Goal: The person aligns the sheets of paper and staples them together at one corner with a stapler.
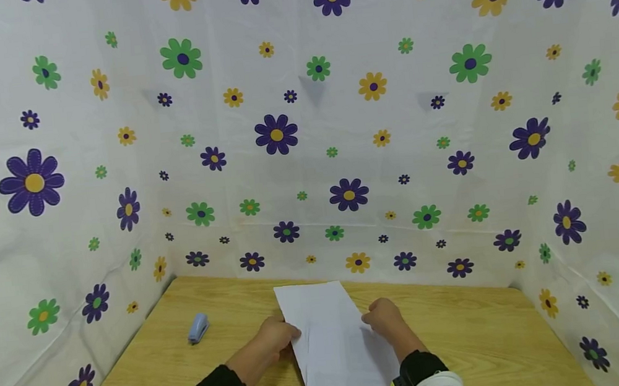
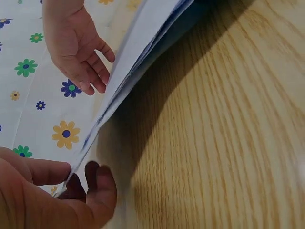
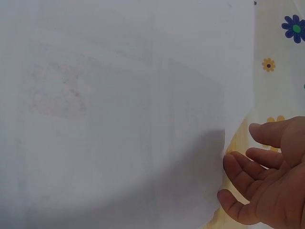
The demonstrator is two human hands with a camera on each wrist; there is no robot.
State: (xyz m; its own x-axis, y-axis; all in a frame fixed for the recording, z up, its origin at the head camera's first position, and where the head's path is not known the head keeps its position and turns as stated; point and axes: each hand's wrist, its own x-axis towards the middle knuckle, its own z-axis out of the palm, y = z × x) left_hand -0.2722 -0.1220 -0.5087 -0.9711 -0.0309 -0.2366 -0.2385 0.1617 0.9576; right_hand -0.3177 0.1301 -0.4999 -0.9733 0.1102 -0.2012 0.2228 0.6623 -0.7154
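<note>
Several white paper sheets (image 1: pixel 338 345) stand raised off the table in the middle of the head view, with slightly staggered edges. My left hand (image 1: pixel 275 336) pinches their left edge between thumb and fingers; in the left wrist view the sheets (image 2: pixel 138 45) appear edge-on, with narrow gaps between them. At the opposite edge is my right hand (image 1: pixel 387 317). The right wrist view shows that hand (image 3: pixel 271 176) with loosely bent fingers, fingertips right at the paper's edge and the thumb held apart. Faint print shows through the front sheet (image 3: pixel 128 95).
A light blue stapler (image 1: pixel 198 328) lies on the wooden table (image 1: pixel 486 337), left of my left hand. A white curtain (image 1: pixel 308 174) with purple, green and yellow flowers encloses the table at the back and both sides.
</note>
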